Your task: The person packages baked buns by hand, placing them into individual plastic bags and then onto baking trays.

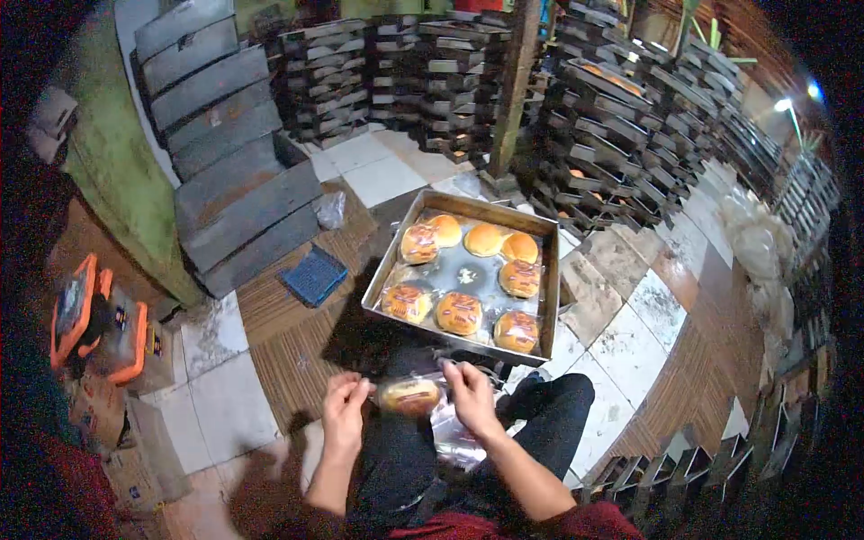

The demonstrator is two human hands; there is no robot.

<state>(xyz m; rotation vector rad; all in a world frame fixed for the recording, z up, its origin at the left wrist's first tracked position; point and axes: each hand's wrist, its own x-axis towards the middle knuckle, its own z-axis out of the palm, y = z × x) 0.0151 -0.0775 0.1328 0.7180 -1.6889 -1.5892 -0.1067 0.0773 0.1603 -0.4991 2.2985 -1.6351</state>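
Note:
Over my lap, a round bun in a clear printed plastic bag [409, 397] hangs between my hands, slightly blurred. My left hand [344, 405] pinches the bag at its left end. At the other end, the fingers of my right hand [472, 396] are closed on the plastic. Below the right hand, shiny clear plastic bags [457, 438] lie on my lap. Just beyond my hands stands a metal baking tray [450, 342]. Several bagged buns [459, 313] sit along its front and sides, and unwrapped buns [484, 240] are at its back.
A blue plastic basket [314, 275] is on the tiled floor left of the tray. Dark trays [238, 216] are stacked at the left, with more stacked trays [603, 126] behind a wooden post [515, 90]. Orange-edged boxes [126, 337] stand at far left, plastic bundles [756, 238] at right.

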